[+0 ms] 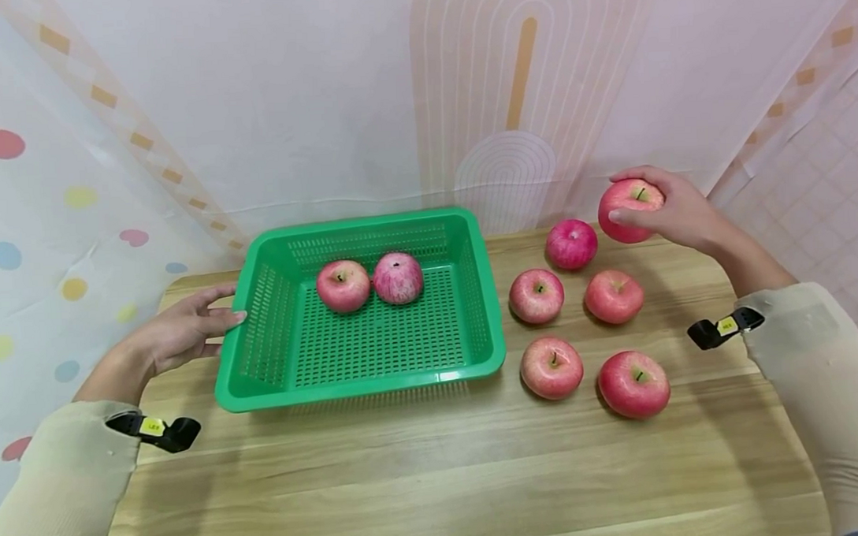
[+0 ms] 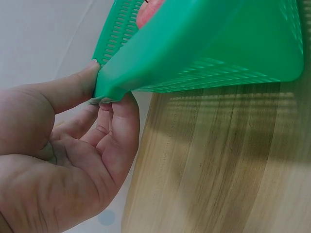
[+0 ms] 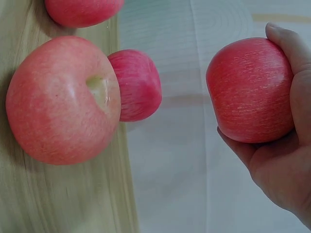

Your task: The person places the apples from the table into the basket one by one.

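Note:
My left hand (image 1: 187, 328) grips the left rim of a green plastic basket (image 1: 362, 390). The left wrist view shows the thumb (image 2: 77, 87) on one side of the rim and curled fingers (image 2: 121, 124) on the other. Inside the basket lie two apples, a red one (image 1: 343, 287) and a darker, streaked one (image 1: 398, 278). At the back right, my right hand (image 1: 682, 208) holds a red apple (image 3: 250, 92) above the table, thumb and fingers around its sides. Just left of that hand a deep pink apple (image 1: 572, 244) rests on the table.
Several more apples stand right of the basket, among them a pale red one (image 1: 614, 297), a front right one (image 1: 634, 385) and a front left one (image 1: 551, 368). The wooden table (image 1: 408, 474) meets a patterned wall covering (image 1: 338, 105) at its back edge.

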The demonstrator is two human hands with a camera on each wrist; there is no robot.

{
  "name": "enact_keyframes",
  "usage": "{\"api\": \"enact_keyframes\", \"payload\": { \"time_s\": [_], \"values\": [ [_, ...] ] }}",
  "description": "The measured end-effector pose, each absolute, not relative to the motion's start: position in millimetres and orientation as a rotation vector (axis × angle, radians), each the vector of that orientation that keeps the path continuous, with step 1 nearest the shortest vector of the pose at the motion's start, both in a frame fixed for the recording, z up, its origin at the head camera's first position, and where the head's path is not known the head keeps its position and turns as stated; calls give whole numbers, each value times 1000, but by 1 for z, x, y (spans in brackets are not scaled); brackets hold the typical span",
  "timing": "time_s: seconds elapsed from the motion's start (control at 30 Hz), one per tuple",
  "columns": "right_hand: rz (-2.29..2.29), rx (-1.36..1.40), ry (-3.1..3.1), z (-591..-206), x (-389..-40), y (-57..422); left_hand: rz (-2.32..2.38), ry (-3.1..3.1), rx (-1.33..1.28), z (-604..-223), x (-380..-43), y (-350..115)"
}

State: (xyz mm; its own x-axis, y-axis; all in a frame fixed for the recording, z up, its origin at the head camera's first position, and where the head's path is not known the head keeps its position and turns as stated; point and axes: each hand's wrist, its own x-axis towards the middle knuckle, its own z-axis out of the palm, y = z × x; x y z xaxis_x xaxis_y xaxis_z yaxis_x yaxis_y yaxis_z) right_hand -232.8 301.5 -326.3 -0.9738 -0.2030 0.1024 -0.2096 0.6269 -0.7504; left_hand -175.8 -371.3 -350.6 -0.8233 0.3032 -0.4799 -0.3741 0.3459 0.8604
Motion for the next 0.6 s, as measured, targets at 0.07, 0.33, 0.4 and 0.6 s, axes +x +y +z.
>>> {"api": "enact_keyframes", "payload": {
  "time_s": [0.07,0.33,0.4,0.6],
  "values": [
    [1290,371,-2846,-324,-233,299,1526,2030,-59,-351,-176,-372],
    [1269,399,-2915,-317,-232,289,1547,2021,-59,-351,-176,-372],
    [1267,396,-2930,-315,-231,286,1554,2017,-58,-351,-176,-372],
    [1236,367,-2984,-310,-231,278,1571,2005,-54,-351,-175,-372]
  ]
}}
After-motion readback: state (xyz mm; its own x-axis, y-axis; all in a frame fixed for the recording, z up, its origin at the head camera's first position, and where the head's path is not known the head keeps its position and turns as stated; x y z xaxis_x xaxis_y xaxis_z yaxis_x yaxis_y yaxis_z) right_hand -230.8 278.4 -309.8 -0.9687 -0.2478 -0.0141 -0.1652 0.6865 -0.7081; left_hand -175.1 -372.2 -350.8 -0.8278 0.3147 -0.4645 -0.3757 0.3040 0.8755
